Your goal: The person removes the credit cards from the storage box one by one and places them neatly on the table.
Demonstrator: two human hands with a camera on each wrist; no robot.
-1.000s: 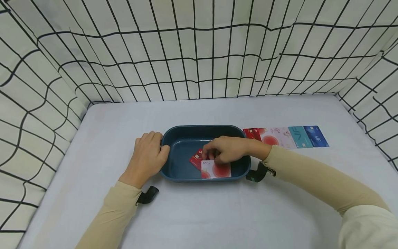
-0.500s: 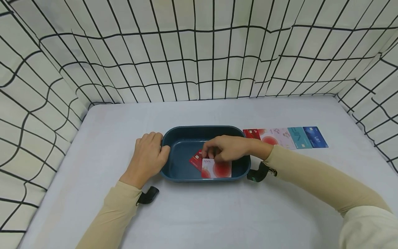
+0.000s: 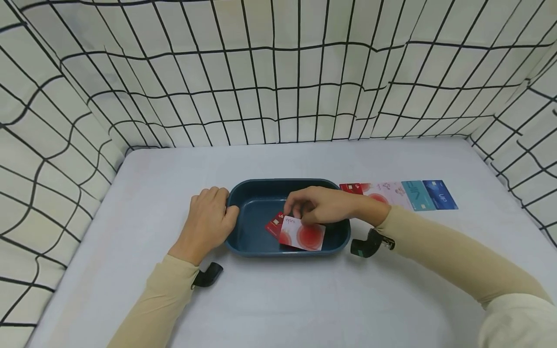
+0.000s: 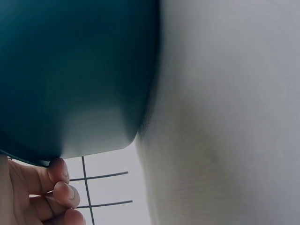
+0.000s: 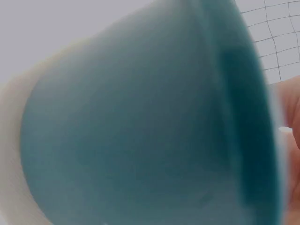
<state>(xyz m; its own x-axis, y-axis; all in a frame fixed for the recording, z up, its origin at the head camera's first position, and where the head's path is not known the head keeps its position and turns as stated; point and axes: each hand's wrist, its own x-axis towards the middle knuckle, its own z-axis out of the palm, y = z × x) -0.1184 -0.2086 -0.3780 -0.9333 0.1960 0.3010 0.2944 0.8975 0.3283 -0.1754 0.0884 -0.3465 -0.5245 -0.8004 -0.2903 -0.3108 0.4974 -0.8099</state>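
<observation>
A dark teal tray (image 3: 254,241) stands on the table, and my left hand (image 3: 206,224) grips its left rim. In the left wrist view, curled fingertips (image 4: 66,192) show beside the rim, while the tray's outer wall (image 4: 79,84) fills the upper left. Inside the tray my right hand (image 3: 319,203) pinches the upper edge of a white card with a red circle (image 3: 304,234), which is tilted. Partly beneath that card lies a red card (image 3: 274,224). The tray's wall (image 5: 131,122) covers most of the right wrist view, with only part of the right hand (image 5: 289,108) at the edge.
Right of the tray, a row of cards lies on the white table: a red one (image 3: 351,188), one with a red circle (image 3: 377,197), a pink floral one (image 3: 398,192), a teal one (image 3: 418,195) and a blue one (image 3: 440,194). Black-lined white walls (image 3: 287,67) surround the table.
The white card's near edge has turned and its upper edge has lifted slightly with my right hand. My left hand stays on the tray rim. The head view has tilted a little upward.
</observation>
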